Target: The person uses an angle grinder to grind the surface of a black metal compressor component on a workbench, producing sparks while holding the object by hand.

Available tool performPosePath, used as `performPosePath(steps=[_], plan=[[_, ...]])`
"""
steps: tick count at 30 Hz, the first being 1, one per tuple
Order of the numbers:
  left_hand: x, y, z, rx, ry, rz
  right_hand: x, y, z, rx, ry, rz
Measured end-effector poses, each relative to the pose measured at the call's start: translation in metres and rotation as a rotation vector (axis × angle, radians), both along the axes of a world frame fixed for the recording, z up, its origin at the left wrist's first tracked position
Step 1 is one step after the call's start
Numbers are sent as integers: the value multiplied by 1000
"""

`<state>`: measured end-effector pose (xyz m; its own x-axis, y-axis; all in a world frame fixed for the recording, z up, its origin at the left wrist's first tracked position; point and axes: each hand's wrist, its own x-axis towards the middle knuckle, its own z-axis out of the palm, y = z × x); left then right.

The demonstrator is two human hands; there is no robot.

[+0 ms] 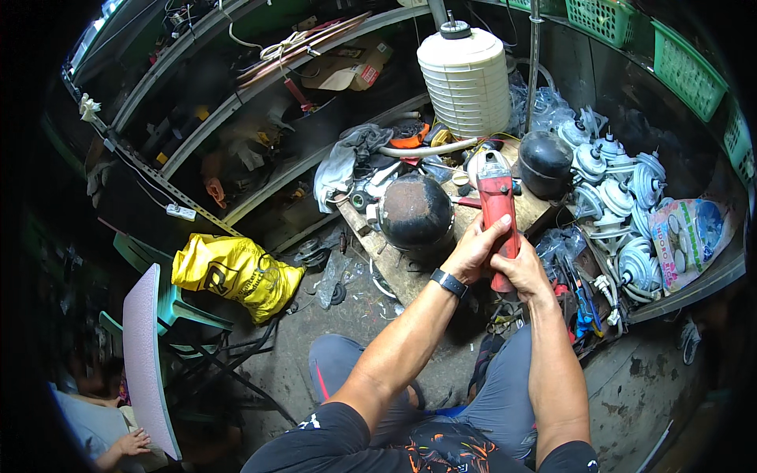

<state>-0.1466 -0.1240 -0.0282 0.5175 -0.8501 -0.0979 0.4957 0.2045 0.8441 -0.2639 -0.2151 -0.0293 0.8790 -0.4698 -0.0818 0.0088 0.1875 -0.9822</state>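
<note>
A red angle grinder (497,199) is gripped between both hands, its metal head pointing away from me. My left hand (475,251) is wrapped round the left of its body, and a dark watch sits on that wrist. My right hand (523,270) closes on the lower end of the body from the right. Left of the grinder, a black dome-shaped metal vessel with a rusty top (415,209) stands on a low wooden board (384,262). A second black rounded vessel (544,160) stands beyond the grinder on the right.
A ribbed white tank (464,79) stands behind the board. Several grey motor-like parts (619,193) are heaped at the right, above blue-handled tools (585,309). A yellow bag (236,276) lies on the floor at left, near a green chair (177,303). Another person's hand (132,443) shows lower left.
</note>
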Motion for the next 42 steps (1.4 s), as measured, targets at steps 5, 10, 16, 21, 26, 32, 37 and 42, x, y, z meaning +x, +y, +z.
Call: performPosePath(steps=[5,10,16,21,26,32,37,42], plan=[[2,-1,3,98,-83,-5,1,2,-3,-57,-17,-71],[5,12,12,167,-60,-89,-1,-7,-5,-39,-6,37],[32,24,-6,412,-429,-124,10,5,-19,144,-33,44],[100,89,69,663,-1865,310,7,3,-12,141,0,72],[162,106,38,695,-1832,39,17,4,-3,162,56,102],[156,102,26,668,-1794,137,26,0,-5,115,104,55],[156,101,26,689,-1769,148,30,-5,-8,148,82,103],[154,102,27,713,-1754,147,28,-2,-6,139,124,89]])
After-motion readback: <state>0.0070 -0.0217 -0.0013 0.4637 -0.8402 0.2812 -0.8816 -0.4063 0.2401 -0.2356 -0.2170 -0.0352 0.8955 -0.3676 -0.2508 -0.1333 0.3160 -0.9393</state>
